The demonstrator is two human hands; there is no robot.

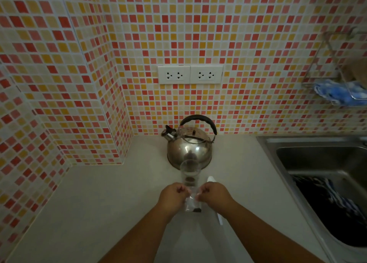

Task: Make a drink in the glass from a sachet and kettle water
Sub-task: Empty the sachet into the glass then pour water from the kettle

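Note:
A small clear sachet with dark powder at its bottom hangs between my two hands, just in front of the glass. My left hand pinches its top left corner and my right hand pinches the top right. The clear glass stands upright on the counter, with a dark patch at its bottom. Right behind it sits the steel kettle with a black handle, spout pointing left.
A white spoon-like utensil lies on the pale counter, partly under my right forearm. A steel sink with a dark striped cloth is at right. Tiled walls enclose the back and left; sockets sit above the kettle.

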